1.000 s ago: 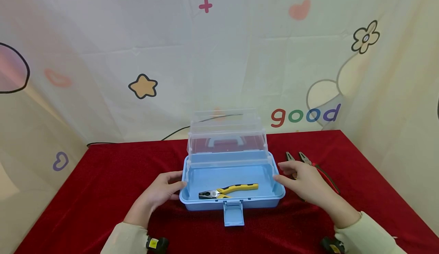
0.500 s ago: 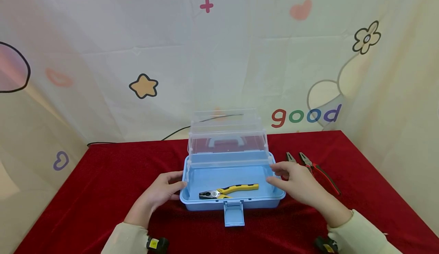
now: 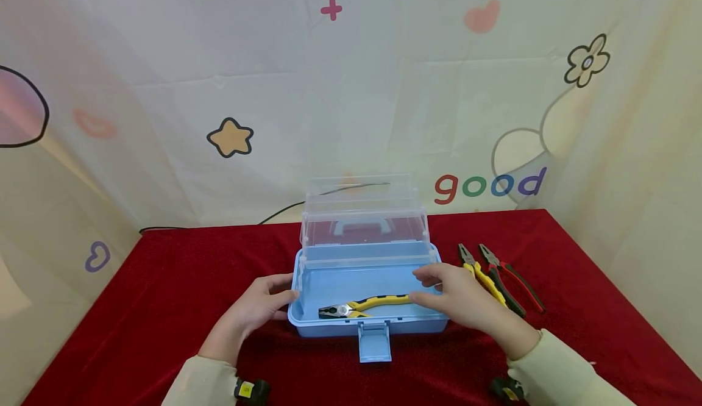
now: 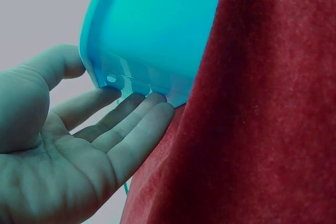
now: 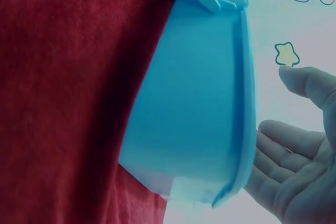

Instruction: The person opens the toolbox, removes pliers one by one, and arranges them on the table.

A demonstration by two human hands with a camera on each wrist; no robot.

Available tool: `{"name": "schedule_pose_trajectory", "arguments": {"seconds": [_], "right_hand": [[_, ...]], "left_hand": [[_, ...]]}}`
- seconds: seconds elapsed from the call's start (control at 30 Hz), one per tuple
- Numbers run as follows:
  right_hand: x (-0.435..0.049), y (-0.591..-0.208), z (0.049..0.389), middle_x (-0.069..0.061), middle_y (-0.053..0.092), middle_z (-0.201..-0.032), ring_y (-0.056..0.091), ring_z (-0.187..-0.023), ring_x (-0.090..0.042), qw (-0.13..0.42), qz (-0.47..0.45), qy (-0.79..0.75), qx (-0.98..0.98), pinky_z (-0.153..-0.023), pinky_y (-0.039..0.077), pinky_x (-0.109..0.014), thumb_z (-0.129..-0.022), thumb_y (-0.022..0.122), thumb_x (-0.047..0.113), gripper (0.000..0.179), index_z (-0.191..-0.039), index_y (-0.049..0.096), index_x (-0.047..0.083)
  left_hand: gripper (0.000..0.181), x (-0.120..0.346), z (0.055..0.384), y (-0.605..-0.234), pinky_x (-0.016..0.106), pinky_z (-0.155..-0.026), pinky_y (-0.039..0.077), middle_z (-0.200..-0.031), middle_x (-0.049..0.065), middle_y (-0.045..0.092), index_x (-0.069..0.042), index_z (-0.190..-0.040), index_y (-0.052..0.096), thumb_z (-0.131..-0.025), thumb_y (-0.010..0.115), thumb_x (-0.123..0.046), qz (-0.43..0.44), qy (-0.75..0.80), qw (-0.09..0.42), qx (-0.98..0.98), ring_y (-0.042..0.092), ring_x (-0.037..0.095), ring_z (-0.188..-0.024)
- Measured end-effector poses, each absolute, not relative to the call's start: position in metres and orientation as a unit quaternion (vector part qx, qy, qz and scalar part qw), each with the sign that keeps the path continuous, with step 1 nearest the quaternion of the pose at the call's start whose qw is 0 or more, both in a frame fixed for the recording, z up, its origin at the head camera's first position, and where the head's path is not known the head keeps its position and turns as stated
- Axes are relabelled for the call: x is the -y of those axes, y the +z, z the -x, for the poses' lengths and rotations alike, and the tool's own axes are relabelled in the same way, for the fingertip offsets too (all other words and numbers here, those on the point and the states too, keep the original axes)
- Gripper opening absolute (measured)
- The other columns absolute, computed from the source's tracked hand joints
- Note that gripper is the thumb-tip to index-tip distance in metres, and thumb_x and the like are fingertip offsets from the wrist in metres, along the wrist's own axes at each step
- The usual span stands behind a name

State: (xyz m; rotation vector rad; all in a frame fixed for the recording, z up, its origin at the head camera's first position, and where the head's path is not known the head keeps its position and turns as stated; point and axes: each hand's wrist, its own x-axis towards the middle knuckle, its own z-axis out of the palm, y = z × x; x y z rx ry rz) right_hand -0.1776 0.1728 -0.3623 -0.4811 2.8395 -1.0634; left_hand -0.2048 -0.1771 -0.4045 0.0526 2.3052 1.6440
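A light blue toolbox (image 3: pixel 351 278) stands on the red cloth, its clear lid (image 3: pixel 364 217) raised. Inside, near the front wall, lies a pair of pliers (image 3: pixel 378 301) with yellow and black handles. My left hand (image 3: pixel 260 302) holds the toolbox at its left end, thumb at the rim and fingers against the outer wall (image 4: pixel 152 35). Over the box's right end hovers my right hand (image 3: pixel 457 296), its thumb and fingers spread apart with nothing between them. The thumb tip is right by the pliers' handle end. In the right wrist view the hand (image 5: pixel 294 171) is beyond the rim.
Right of the toolbox lie yellow-handled pliers (image 3: pixel 482 278) and red-and-black-handled pliers (image 3: pixel 510 281), side by side. The toolbox latch (image 3: pixel 375 342) hangs down in front. A thin dark cable (image 3: pixel 280 212) runs behind, before the printed curtain (image 3: pixel 351 89).
My right hand has moved left from the toolbox's right rim to above its inside, uncovering more of the two pliers on the cloth. My left hand stays in place.
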Motion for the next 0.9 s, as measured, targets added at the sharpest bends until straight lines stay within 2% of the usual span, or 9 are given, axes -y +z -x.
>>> {"name": "schedule_pose_trajectory", "arguments": {"seconds": [0.47, 0.9], "right_hand": [[-0.155, -0.373, 0.185, -0.012, 0.065, -0.118, 0.061, -0.104, -0.024, 0.083, 0.159, -0.337, -0.924, -0.089, 0.053, -0.045, -0.08, 0.074, 0.031, 0.05, -0.12, 0.062, 0.004], [-0.144, -0.385, 0.202, -0.014, 0.065, -0.119, 0.061, -0.106, -0.027, 0.107, 0.188, -0.318, -0.923, -0.088, 0.053, -0.043, -0.076, 0.078, 0.03, 0.057, -0.121, 0.062, -0.001]], "left_hand": [[0.048, 0.175, 0.205, -0.404, 0.04, -0.079, 0.058, -0.13, 0.019, 0.055, -0.002, -0.135, 0.049, -0.09, 0.061, -0.014, -0.004, 0.572, 0.147, -0.807, 0.066, 0.021, -0.09], [0.049, 0.176, 0.205, -0.406, 0.04, -0.079, 0.058, -0.131, 0.02, 0.055, -0.001, -0.136, 0.049, -0.09, 0.061, -0.015, -0.011, 0.572, 0.146, -0.807, 0.067, 0.022, -0.09]]}}
